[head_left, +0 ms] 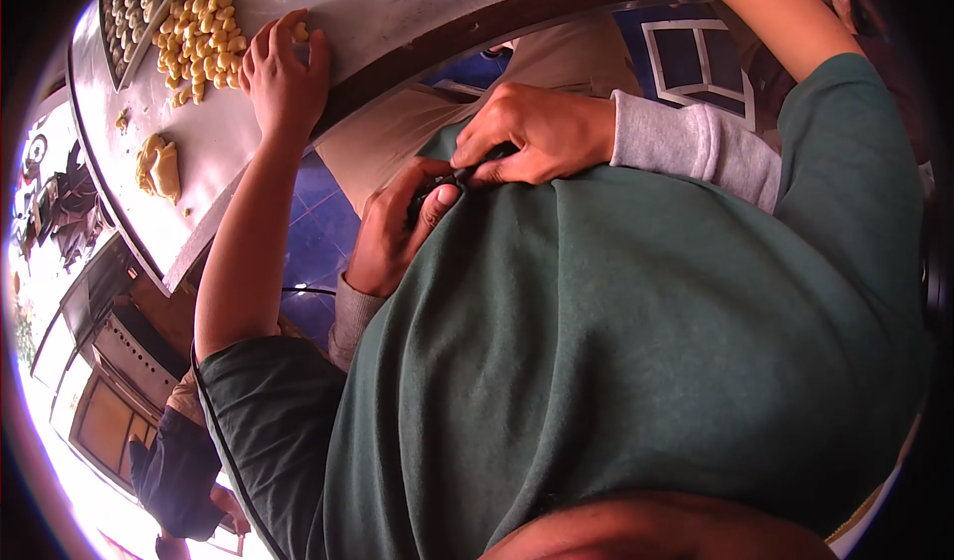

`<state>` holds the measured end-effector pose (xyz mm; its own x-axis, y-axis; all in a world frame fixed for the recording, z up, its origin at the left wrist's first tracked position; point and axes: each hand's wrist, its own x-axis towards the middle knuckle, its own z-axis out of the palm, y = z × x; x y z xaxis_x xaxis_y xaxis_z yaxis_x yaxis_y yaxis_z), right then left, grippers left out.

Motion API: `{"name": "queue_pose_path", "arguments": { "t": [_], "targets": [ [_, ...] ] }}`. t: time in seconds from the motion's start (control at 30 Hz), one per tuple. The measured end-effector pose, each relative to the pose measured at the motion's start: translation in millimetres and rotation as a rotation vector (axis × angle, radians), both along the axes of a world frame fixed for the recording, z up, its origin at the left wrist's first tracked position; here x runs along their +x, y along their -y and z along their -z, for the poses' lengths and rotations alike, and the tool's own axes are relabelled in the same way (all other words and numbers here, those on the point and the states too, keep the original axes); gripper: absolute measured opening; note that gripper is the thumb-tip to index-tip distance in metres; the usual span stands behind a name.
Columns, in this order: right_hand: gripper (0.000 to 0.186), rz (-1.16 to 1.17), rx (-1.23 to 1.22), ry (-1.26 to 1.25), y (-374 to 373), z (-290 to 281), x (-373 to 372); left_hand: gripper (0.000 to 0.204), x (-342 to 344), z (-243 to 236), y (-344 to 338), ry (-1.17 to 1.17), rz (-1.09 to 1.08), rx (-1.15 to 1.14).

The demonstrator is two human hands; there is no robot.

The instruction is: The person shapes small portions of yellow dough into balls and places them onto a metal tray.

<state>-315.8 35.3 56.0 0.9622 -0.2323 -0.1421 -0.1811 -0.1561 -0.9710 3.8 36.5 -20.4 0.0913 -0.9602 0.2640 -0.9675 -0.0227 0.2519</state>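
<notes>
My left hand (283,78) rests on the metal tabletop (328,3) with its fingers apart. Its fingertips lie beside a pile of small yellow dough pieces (202,43), and one single dough piece (300,31) sits between thumb and fingers. My right arm (785,13) reaches up past the top edge, so the right hand is out of the picture. Two hands of another person (537,133), in grey sleeves, come round my waist from both sides. They pinch a small black fastening (459,175) against the front of my green shirt (596,312).
A tray (129,23) with rows of small pieces stands at the table's far left. A larger yellow dough lump (157,167) lies nearer the left edge. Beyond the table are a white frame (701,63) on the blue floor and a person in dark clothes (179,476) at lower left.
</notes>
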Motion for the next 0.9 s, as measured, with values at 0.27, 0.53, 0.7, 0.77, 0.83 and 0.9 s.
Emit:
{"name": "queue_pose_path", "arguments": {
  "t": [0.27, 0.53, 0.7, 0.77, 0.83, 0.9],
  "targets": [
    [0.041, 0.008, -0.034, 0.003, -5.7, 1.9, -3.8, 0.041, 1.0, 0.9, 0.2, 0.005, -0.010, 0.008],
    [0.043, 0.016, -0.074, 0.012, -9.7, 4.2, -3.3, 0.042, 0.9, 0.7, 0.8, 0.008, -0.007, 0.006],
    [0.045, 0.018, -0.098, 0.010, -10.1, 5.4, -4.0, 0.041, 2.0, 1.9, 0.6, -0.002, -0.006, 0.002],
    [0.046, 0.019, -0.103, 0.008, -10.4, 6.0, -3.7, 0.041, 1.7, 2.0, 0.8, -0.005, -0.008, 0.004],
    [0.046, 0.021, -0.110, 0.009, -11.1, 5.7, -3.7, 0.041, 1.8, 1.9, 1.1, -0.001, 0.002, -0.008],
    [0.047, 0.021, -0.112, 0.009, -12.4, 6.7, -3.2, 0.041, 0.9, 1.4, 1.2, -0.003, 0.001, -0.005]
  ]
}}
